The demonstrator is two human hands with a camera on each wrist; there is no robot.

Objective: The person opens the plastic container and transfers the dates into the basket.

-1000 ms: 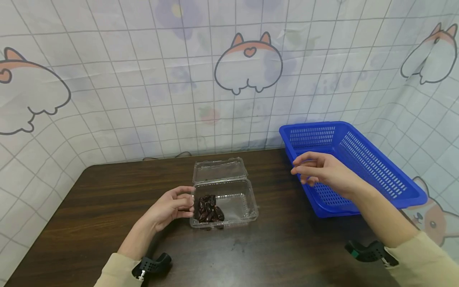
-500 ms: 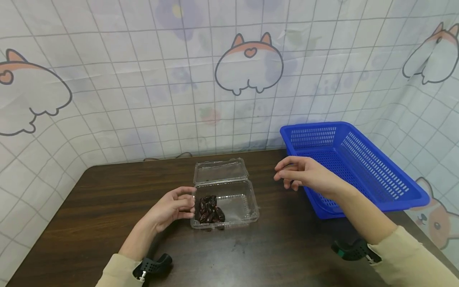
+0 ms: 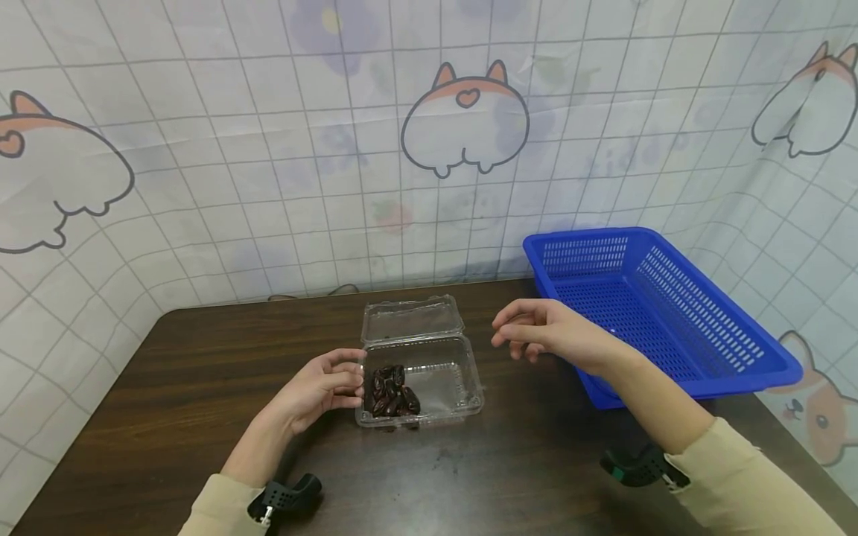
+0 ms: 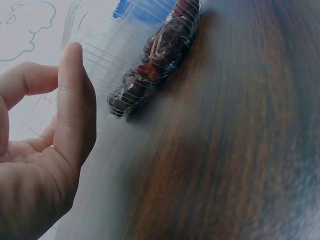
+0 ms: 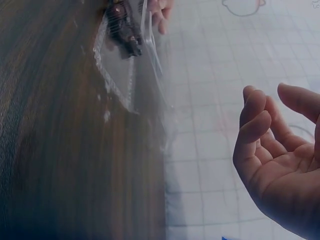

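A clear plastic clamshell container [image 3: 439,387] stands on the table with its lid [image 3: 412,320] folded back toward the wall. Several dark, glossy dates [image 3: 394,393] lie in its left half; in the left wrist view, the dates [image 4: 165,47] show through the ribbed side wall. My left hand [image 3: 325,383] holds the container by its left side, thumb and fingers at the rim. Between the container and the blue basket, my right hand [image 3: 553,331] hovers with fingers loosely bent. Nothing shows between its thumb and fingers in the right wrist view, where the hand [image 5: 280,165] is palm-side visible.
A blue slotted plastic basket [image 3: 710,388] sits at the right, behind my right forearm. The dark wooden table [image 3: 201,372] meets a white grid-patterned wall cloth [image 3: 302,223] at the back. A thin cable [image 3: 343,286] lies along that edge.
My right hand has moved left, from over the basket's near-left rim to the gap beside the container. My left hand, the container and the dates stay in place.
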